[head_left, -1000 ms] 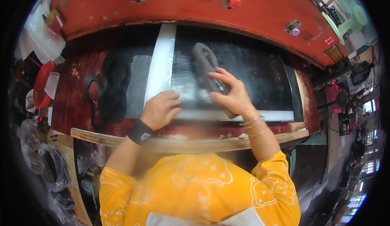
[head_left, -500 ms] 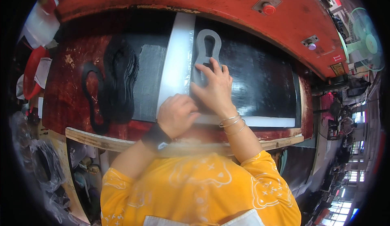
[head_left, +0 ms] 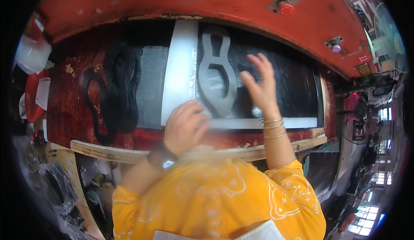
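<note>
A grey metal cutting die (head_left: 215, 74), shaped like a shoe sole with open loops, lies on a black sheet (head_left: 293, 85) on the bed of a red press. My right hand (head_left: 260, 87) hovers just right of the die, fingers spread and lifted off it. My left hand (head_left: 185, 126) rests at the near edge of the sheet by the die's lower end, fingers curled; a dark wristband sits on that wrist. A pale grey strip (head_left: 181, 72) runs along the die's left side.
Black sole-shaped cut-outs (head_left: 118, 89) lie on the red bed to the left. The red press head (head_left: 215, 1) with a red button (head_left: 285, 8) arches above. A wooden ledge (head_left: 112, 151) fronts the bed. Black scrap piles sit lower left (head_left: 56, 184).
The view has tilted closer to the press bed. My right hand let go of the die, which now lies flat on the sheet, and lifted off to its right.
</note>
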Demonstrator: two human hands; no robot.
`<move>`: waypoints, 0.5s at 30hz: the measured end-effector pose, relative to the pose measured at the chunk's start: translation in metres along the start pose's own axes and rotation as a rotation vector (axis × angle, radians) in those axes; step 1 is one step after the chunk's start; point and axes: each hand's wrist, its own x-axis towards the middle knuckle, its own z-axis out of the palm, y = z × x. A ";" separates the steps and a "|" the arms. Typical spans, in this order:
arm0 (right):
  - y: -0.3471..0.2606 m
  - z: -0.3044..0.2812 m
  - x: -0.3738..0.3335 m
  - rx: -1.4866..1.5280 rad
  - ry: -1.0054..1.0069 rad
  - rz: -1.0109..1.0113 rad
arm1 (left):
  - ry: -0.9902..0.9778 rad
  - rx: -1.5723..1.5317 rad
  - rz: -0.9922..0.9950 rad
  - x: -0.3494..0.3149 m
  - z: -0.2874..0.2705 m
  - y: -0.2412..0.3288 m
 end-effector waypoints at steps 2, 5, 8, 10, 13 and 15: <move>0.044 -0.020 0.012 -0.023 0.164 0.084 | 0.027 -0.088 0.038 -0.004 0.006 0.006; 0.112 -0.052 0.035 -0.102 0.441 0.114 | -0.166 -0.357 -0.002 -0.005 0.025 0.014; 0.172 -0.096 0.071 -0.149 0.768 0.155 | -0.238 -0.314 0.020 0.012 0.048 0.008; 0.205 -0.129 0.101 -0.176 0.957 0.171 | -0.142 -0.240 0.078 0.027 0.055 -0.004; 0.234 -0.167 0.145 -0.186 1.170 0.234 | -0.128 -0.171 0.104 0.047 0.061 -0.022; 0.243 -0.177 0.176 -0.129 1.240 0.293 | -0.107 -0.150 0.063 0.060 0.064 -0.032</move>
